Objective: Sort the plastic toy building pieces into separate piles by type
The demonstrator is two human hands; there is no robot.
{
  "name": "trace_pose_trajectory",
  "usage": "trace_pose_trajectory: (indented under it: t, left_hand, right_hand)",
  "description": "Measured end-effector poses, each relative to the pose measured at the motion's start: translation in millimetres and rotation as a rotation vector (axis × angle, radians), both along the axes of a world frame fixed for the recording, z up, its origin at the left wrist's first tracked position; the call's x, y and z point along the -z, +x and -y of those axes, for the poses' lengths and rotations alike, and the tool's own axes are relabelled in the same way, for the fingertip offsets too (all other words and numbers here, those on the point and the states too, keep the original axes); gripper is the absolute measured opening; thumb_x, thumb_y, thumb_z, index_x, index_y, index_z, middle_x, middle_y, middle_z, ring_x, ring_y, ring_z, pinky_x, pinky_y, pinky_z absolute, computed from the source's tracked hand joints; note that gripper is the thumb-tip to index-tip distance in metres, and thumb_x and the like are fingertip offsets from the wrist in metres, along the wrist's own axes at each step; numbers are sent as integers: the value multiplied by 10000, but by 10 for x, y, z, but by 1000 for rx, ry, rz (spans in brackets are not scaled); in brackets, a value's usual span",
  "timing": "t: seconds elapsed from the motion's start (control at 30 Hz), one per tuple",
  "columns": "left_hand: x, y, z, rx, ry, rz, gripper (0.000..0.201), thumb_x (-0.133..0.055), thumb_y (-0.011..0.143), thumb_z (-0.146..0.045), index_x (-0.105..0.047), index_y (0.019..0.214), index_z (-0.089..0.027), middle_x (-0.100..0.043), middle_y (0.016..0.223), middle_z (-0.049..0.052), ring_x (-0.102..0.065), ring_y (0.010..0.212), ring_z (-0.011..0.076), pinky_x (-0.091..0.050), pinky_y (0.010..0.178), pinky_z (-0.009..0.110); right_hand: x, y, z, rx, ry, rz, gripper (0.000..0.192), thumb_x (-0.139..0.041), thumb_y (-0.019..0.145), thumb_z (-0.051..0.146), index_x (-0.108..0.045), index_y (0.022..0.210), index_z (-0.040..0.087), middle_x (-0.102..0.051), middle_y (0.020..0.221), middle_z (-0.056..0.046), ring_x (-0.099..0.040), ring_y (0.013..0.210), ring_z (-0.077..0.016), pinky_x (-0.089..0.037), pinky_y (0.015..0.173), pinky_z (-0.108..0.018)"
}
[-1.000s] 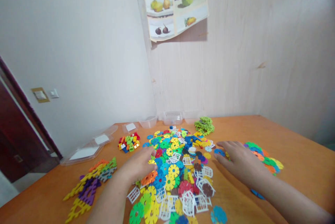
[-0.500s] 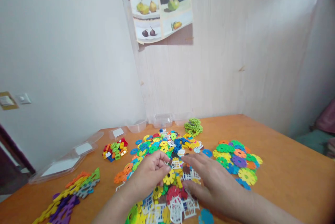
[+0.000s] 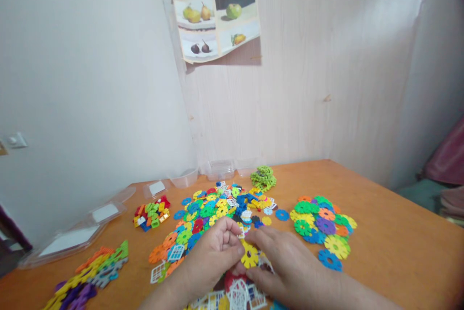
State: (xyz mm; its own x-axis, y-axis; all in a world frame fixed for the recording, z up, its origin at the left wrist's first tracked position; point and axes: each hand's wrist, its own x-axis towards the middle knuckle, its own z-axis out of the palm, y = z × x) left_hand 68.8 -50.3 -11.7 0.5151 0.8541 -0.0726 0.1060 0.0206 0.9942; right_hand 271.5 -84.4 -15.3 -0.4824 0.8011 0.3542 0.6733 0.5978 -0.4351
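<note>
Head view: left hand [image 3: 213, 257] and right hand [image 3: 286, 261] both pinch one yellow disc [image 3: 249, 255] between them, over the mixed pile [image 3: 213, 211]. Clear tubs [image 3: 217, 169] far ahead; contents unclear.

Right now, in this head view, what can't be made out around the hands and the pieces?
- Pieces under the left hand and right hand: covered by the hands themselves.
- How the yellow disc is gripped: the fingers overlap it, so which hand holds it is unclear.
- White lattice pieces and strip pieces: cut off by the bottom edge.
- Clear tubs at the wall: contents too small to tell.
</note>
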Motion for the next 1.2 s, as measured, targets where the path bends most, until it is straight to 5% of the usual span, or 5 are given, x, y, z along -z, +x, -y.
trace_pose_trajectory:
  t: [0.27, 0.53, 0.8, 1.03, 1.2]
  left_hand:
    - [-77, -100, -77, -231, 113, -86, 354, -663, 811, -431, -557, 1039, -182, -635, 797, 8, -637, 727, 147, -486, 708, 272]
    - [-84, -237, -192, -379, 206, -112, 328, -631, 815, -467, -594, 977, -183, -664, 822, 20, -640, 765, 159, -509, 770, 295]
    - [-62, -297, -257, -489, 282, -126, 336, -660, 759, -475, -622, 911, -177, -644, 744, 3, -628, 695, 160, -501, 695, 283]
    - [-51, -397, -337, -507, 358, -207, 278, -592, 814, -464, -601, 865, -191, -635, 764, -6, -635, 732, 166, -483, 714, 275]
    - [-52, -433, -366, -540, 358, -236, 275, -581, 809, -460, -605, 849, -189, -647, 753, 6, -636, 737, 184, -470, 697, 279]
  right_hand:
    - [-92, 490, -370, 426, 63, 114, 263, -551, 851, 348, -621, 1035, 174, -654, 998, -105, -594, 966, -251, -414, 838, -350]
    - [-46, 1184, -697, 801, -140, 331, 361, -521, 815, 428, -625, 1045, 169, -651, 1112, -155, -585, 1059, -340, -423, 772, -391]
    - [-18, 992, -656, 724, -24, 269, 415, -474, 866, 418, -656, 1151, 178, -652, 1184, -150, -552, 1132, -309, -401, 908, -426]
    - [211, 641, -652, 578, 40, 446, 449, -451, 890, 477, -709, 1120, 190, -507, 1430, -158, -302, 1386, -400, -54, 1080, -680]
    - [240, 640, -709, 587, -9, 468, 443, -407, 913, 447, -733, 1065, 188, -528, 1411, -149, -276, 1397, -424, -22, 1051, -730]
